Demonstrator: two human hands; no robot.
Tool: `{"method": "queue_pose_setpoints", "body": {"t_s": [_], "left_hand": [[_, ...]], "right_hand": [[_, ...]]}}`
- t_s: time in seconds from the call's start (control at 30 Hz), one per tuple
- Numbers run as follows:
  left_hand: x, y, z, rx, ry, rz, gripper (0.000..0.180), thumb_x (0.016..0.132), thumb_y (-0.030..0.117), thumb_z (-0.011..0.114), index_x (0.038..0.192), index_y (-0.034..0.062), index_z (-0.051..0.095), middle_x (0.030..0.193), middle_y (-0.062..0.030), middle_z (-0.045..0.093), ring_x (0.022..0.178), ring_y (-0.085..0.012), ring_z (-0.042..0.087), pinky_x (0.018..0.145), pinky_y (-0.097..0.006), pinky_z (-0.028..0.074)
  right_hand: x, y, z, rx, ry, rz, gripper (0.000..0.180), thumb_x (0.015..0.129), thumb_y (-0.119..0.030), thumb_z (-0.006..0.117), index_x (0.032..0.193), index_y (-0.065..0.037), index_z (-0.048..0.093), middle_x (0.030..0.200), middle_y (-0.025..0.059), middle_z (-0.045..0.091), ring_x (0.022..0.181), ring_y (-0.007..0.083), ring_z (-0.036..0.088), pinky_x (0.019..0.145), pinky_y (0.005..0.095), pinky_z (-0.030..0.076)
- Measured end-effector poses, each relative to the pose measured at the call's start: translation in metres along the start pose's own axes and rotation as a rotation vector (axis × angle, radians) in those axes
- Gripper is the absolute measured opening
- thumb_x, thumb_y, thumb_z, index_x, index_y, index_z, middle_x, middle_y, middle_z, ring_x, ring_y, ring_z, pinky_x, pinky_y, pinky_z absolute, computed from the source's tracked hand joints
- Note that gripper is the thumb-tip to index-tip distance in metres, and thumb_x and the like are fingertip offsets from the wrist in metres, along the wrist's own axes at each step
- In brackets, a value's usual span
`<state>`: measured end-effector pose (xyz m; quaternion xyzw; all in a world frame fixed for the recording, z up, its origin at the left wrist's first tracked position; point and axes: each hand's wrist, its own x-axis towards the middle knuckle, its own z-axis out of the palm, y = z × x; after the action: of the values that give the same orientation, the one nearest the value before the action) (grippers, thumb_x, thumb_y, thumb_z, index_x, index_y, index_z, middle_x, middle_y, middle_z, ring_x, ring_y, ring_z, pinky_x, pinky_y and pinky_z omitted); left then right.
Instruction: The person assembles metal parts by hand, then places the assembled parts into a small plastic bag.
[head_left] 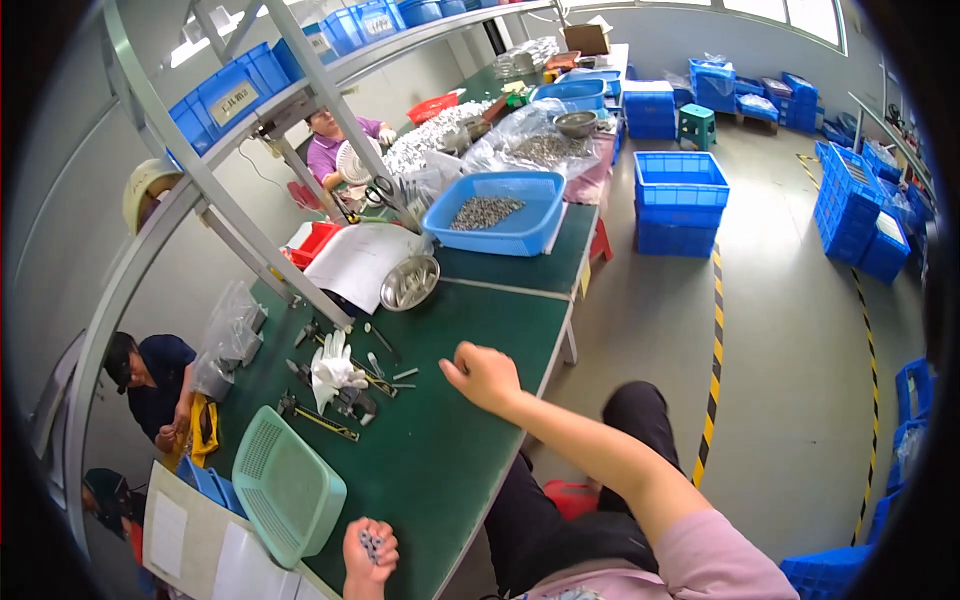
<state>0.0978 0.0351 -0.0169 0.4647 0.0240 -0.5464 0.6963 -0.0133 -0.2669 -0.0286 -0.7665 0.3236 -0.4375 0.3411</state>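
Observation:
My left hand [368,552] is at the bottom edge, palm up and cupped around a small heap of grey metal parts [371,543]. It hovers over the green table [450,450], just right of a pale green perforated plastic basket [290,487]. My right hand [485,375] rests on the table near its right edge, fingers curled in, with nothing visible in it. A pair of white gloves [333,368] lies on some hand tools [320,418] to its left.
Farther back are a round metal bowl [410,282], a white sheet [355,262] and a blue tray of metal parts [495,212]. Clear bags [228,335] lie at the left. Blue crates [680,200] stand on the floor. One person [335,145] works at the back, another [150,385] at the left.

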Motion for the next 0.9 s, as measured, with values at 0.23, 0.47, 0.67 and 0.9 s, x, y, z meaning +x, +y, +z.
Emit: {"method": "queue_pose_setpoints", "body": {"t_s": [0.23,0.47,0.67,0.9], "left_hand": [[0.019,-0.048,0.138,-0.336,-0.078,-0.522,0.025,0.079,0.024,0.041,0.060,0.0083,0.040,0.058,-0.0047,0.037,0.040,-0.0120,0.032,0.029,-0.021,0.023],[0.132,-0.081,0.318,-0.204,-0.379,-0.976,0.031,0.084,0.022,0.033,0.057,0.0061,0.035,0.058,-0.0062,0.035,0.043,-0.0128,0.033,0.032,-0.022,0.029],[0.157,-0.087,0.472,-0.072,-0.430,-1.124,0.029,0.084,0.025,0.035,0.063,0.0048,0.037,0.065,-0.0083,0.037,0.046,-0.0149,0.035,0.036,-0.023,0.032],[0.168,-0.185,0.628,0.040,-0.621,-1.466,0.023,0.078,0.022,0.040,0.063,0.0042,0.042,0.072,-0.0062,0.039,0.051,-0.0125,0.035,0.041,-0.021,0.031]], "right_hand": [[-0.010,0.014,-0.113,0.753,-0.231,0.127,0.023,0.077,-0.018,0.057,0.066,0.000,0.048,0.055,0.0004,0.044,0.052,0.0046,0.038,0.044,0.0222,0.032],[0.016,0.110,-0.255,0.219,0.027,0.209,0.018,0.072,-0.017,0.060,0.066,-0.003,0.051,0.055,0.0070,0.052,0.047,0.0127,0.050,0.044,0.0246,0.039],[-0.132,0.081,-0.410,-0.188,0.682,0.985,0.020,0.071,-0.016,0.060,0.062,-0.002,0.048,0.053,0.0029,0.047,0.050,0.0077,0.042,0.046,0.0227,0.036],[-0.136,-0.015,-0.543,-0.346,1.392,1.057,0.024,0.072,-0.016,0.060,0.058,-0.004,0.044,0.050,-0.0015,0.042,0.047,0.0055,0.036,0.041,0.0225,0.031]]}}
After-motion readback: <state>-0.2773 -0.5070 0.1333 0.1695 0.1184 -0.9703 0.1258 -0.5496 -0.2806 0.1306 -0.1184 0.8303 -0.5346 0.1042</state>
